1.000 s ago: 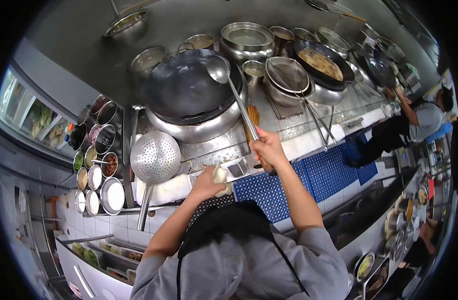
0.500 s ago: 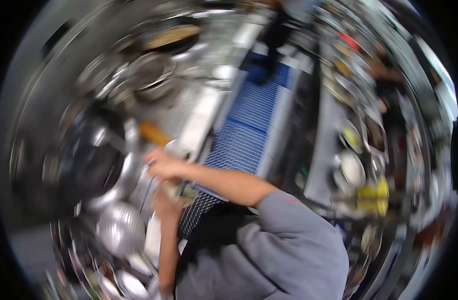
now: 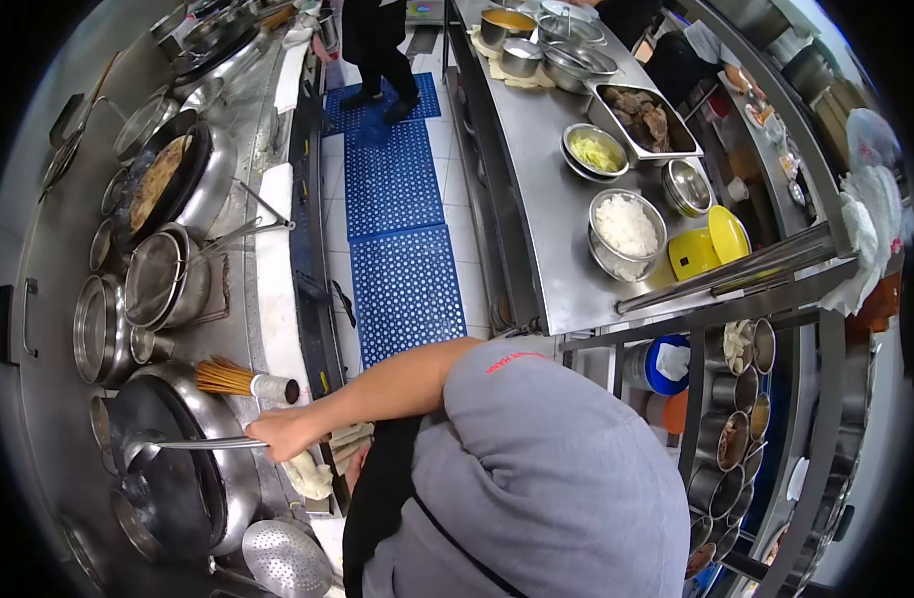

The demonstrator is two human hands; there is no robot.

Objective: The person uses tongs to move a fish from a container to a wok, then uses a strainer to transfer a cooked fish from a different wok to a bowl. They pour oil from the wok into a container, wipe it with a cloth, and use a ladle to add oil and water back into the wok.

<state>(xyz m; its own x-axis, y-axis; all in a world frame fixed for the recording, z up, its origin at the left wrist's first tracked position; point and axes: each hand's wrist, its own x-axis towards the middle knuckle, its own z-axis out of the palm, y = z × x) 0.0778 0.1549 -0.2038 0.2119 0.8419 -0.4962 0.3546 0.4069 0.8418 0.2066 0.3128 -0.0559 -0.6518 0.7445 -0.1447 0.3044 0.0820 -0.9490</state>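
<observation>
My right hand point(image 3: 281, 435) is closed round the long metal handle of a ladle point(image 3: 203, 444). The ladle's bowl rests in or just over a black wok point(image 3: 173, 483). Of my left hand point(image 3: 356, 464), only a sliver shows beside the dark apron; its fingers are hidden. Close to both hands, a pale cloth point(image 3: 307, 476) lies on the front edge of the stove. Just beyond my right hand lies a bamboo wok brush point(image 3: 228, 379) with a wrapped handle. A perforated metal skimmer point(image 3: 287, 559) sits nearer me, beside the wok.
Strainers over a pot point(image 3: 156, 279) and a second wok holding browned food point(image 3: 158, 184) line the stove. Across the aisle with its blue mat point(image 3: 402, 289), a steel table point(image 3: 537, 229) holds a bowl of rice point(image 3: 626, 227) and a tray of meat point(image 3: 644, 120). A person point(image 3: 377, 50) stands up the aisle.
My hands were close together over the stove edge; now my right hand holds the ladle out over the wok, and my left hand has dropped back mostly out of sight. The view has turned.
</observation>
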